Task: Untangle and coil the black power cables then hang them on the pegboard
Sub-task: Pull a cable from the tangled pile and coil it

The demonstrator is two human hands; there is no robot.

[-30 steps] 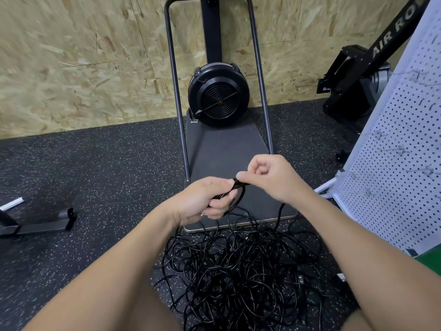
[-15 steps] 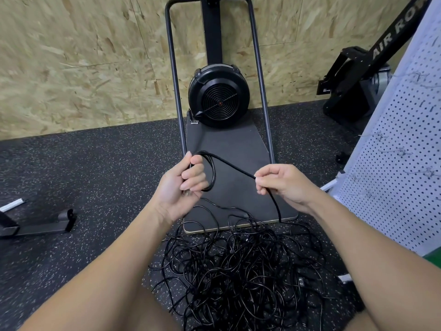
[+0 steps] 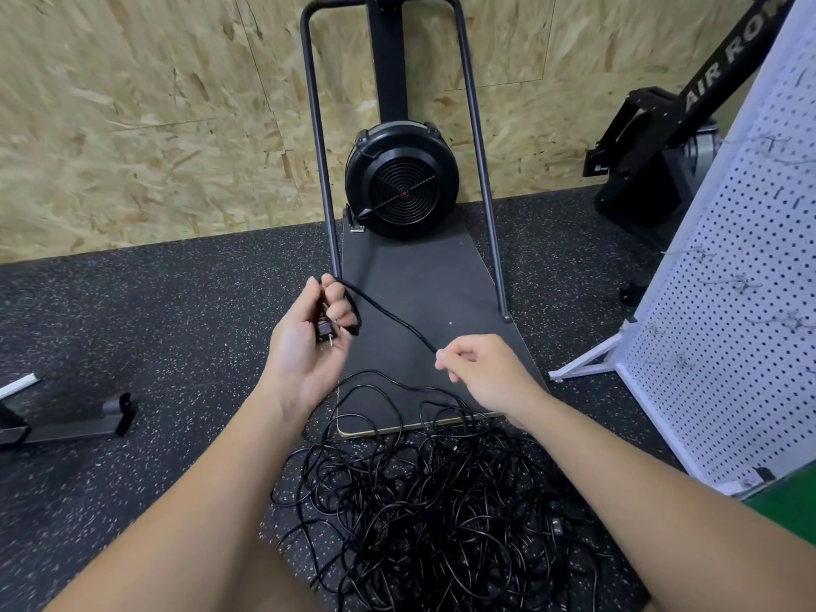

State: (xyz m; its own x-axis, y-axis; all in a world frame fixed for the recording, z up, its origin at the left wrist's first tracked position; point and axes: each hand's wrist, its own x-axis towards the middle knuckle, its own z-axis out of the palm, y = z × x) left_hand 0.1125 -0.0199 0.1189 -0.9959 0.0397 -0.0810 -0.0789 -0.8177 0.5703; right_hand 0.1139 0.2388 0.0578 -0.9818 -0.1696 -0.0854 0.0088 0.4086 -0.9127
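Nearest us, on the speckled floor (image 3: 132,329), the tangle of black cables (image 3: 432,505) lay unsorted. Above it, our right hand (image 3: 485,373) pinched a taut cable (image 3: 397,320) between fingertips, and our left hand (image 3: 309,342) curled loosely round its plug (image 3: 324,333) and a first small loop. We judged coiling just begun; next, feeding another loop leftward while the strand pulled free. Farther right, the pegboard (image 3: 728,302) waited.

Rough tan chipboard wall panels (image 3: 132,125) back a matt, speckled black rubber floor (image 3: 154,302). The tangled black plastic-sheathed cables (image 3: 441,514) shine slightly; the white perforated metal pegboard (image 3: 728,337) looks smooth.
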